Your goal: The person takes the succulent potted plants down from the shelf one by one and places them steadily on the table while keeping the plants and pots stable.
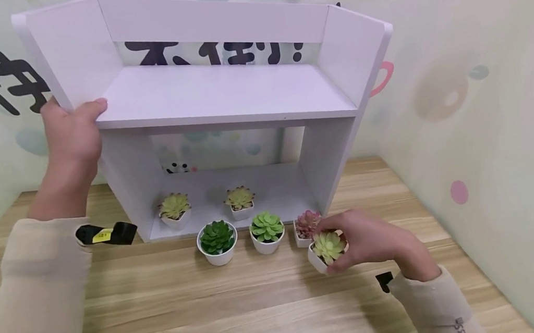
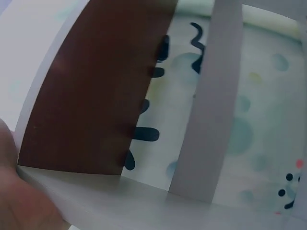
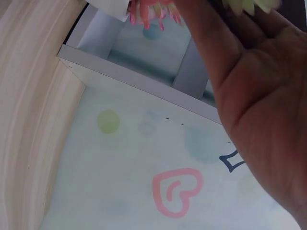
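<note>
A white two-tier shelf (image 1: 223,94) stands on the wooden table, and my left hand (image 1: 73,132) grips its left side at the middle board, the thumb on top. In the left wrist view part of this hand (image 2: 26,203) shows against the shelf's edge. My right hand (image 1: 362,237) holds a small potted succulent (image 1: 327,248), pale green in a white pot, just in front of a red succulent (image 1: 307,224). The right wrist view shows the palm (image 3: 264,91), with pink leaf tips (image 3: 153,14) beside the fingers; most of the held pot is hidden there.
Two yellow-green succulents stand on the lower board, one at the left (image 1: 174,207) and one near the middle (image 1: 240,200). In front are a dark green succulent (image 1: 217,238) and a bright green one (image 1: 266,228). A patterned wall (image 1: 470,119) rises behind and right.
</note>
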Demonstrator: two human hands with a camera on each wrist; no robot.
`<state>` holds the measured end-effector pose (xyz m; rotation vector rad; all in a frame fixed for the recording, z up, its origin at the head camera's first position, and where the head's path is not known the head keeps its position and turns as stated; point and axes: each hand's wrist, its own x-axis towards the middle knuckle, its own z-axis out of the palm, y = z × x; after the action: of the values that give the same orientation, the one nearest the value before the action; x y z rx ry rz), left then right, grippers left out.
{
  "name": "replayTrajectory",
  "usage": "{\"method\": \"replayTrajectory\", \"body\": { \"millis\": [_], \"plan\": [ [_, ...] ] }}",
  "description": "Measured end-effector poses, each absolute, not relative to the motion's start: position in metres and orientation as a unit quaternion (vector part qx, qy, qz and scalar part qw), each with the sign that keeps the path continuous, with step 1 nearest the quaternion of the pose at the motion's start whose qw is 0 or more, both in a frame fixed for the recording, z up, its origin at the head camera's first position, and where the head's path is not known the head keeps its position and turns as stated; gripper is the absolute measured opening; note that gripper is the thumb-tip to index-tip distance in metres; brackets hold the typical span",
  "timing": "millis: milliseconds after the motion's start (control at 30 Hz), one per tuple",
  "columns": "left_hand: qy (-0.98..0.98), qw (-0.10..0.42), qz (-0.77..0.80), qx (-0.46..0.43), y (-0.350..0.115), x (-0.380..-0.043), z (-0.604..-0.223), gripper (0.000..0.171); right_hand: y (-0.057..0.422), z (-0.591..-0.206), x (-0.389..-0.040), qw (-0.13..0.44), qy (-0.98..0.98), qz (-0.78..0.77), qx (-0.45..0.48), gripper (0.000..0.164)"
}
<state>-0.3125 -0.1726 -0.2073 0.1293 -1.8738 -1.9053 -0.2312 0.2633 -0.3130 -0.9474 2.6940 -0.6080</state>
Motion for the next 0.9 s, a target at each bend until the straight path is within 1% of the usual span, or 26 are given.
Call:
{"method": "replayTrajectory", "body": {
  "millis": [200,467,667,833,900],
  "plan": [
    [-0.664,0.232,-0.709,0.047,-0.175,-0.313,-0.207,0.050,0.260,-0.315,-0.231,0.115,0.917,-0.203,-0.324,0.049],
    [-0.673,0.222,-0.705,0.036,-0.176,-0.313,-0.211,0.050,0.255,-0.316,-0.229,0.108,0.920,-0.183,-0.329,0.052],
    [-0.672,0.219,-0.707,0.027,-0.175,-0.313,-0.213,0.050,0.247,-0.321,-0.227,0.102,0.925,-0.173,-0.322,0.048],
    [-0.673,0.219,-0.706,0.029,-0.175,-0.313,-0.213,0.050,0.242,-0.322,-0.227,0.089,0.928,-0.180,-0.315,0.055],
    [-0.672,0.220,-0.707,0.029,-0.174,-0.313,-0.213,0.050,0.239,-0.324,-0.227,0.077,0.929,-0.177,-0.317,0.055]
  ]
}}
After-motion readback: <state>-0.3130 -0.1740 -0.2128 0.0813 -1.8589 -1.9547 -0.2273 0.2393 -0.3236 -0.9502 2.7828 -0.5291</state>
